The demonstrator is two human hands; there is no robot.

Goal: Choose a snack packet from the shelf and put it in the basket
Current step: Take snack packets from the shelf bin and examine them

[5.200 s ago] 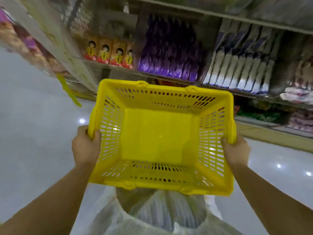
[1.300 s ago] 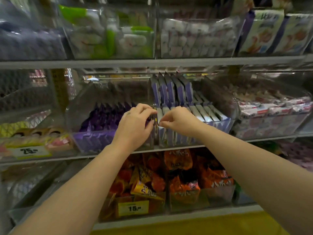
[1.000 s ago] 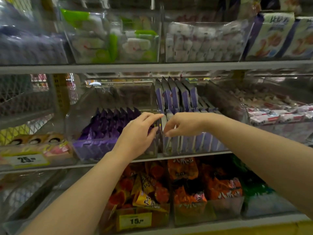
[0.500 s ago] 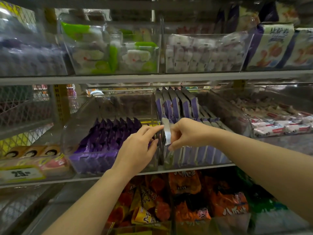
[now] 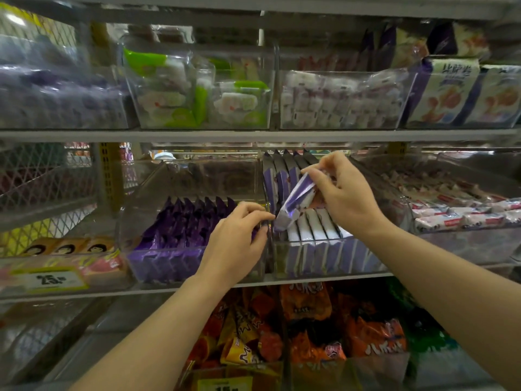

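Above the clear bin (image 5: 310,258) of upright white-and-purple packets, the right hand (image 5: 346,198) is holding one snack packet (image 5: 296,200) raised clear of the row, with thumb and fingers curled round its upper end. The packet is tilting. Its lower end is pointing down toward the bin's left wall, and its upper end is sitting higher, over the bin's rear half. The left hand (image 5: 239,244) is reaching to that same left wall, with forefinger and thumb drawn close together at its top edge, just beside the packet's lower end. Whether they are pinching the wall or only touching it is hard to tell through the blur. Just left of the bin, dark purple packets (image 5: 180,230) are standing in a row. Below the bin, orange snack bags (image 5: 304,303) are crowding together. Far to the left of the bin, a yellow price tag (image 5: 48,279) is showing 25.
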